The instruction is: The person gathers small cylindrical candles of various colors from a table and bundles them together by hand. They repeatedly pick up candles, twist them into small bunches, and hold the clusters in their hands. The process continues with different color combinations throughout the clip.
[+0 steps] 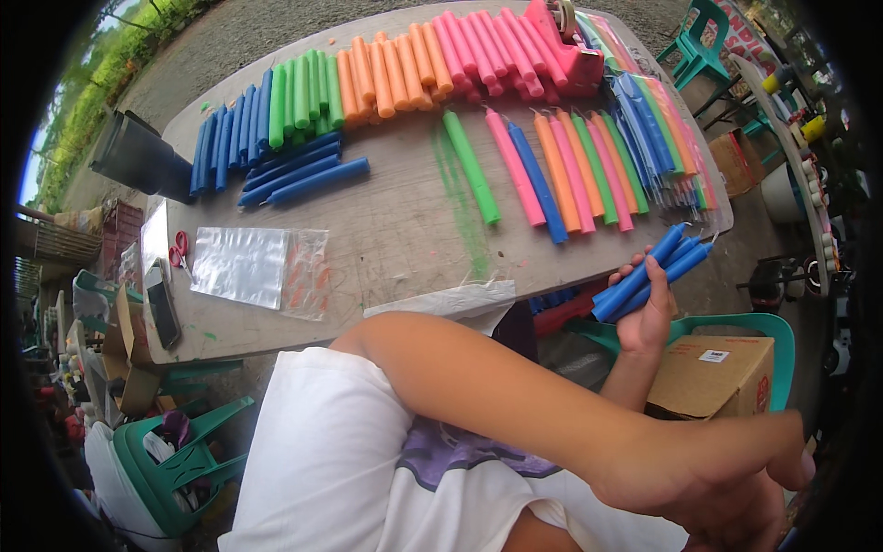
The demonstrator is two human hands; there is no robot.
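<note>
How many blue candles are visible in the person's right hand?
3 are visible in the right hand: the upper-left blue candle, the middle blue candle and the lower-right blue candle. Another may be hidden inside the bundle.

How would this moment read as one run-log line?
Right hand: holding blue candles | Left hand: lower right, grip unclear | Table: colourful candles

Right hand point(647, 324) holds blue candles point(679, 265) — tilted, bunched.

red lettering point(736, 37) on pale banner point(747, 43), white label point(714, 356) on box point(699, 379), scribbles point(370, 296) on table point(395, 198)
</note>
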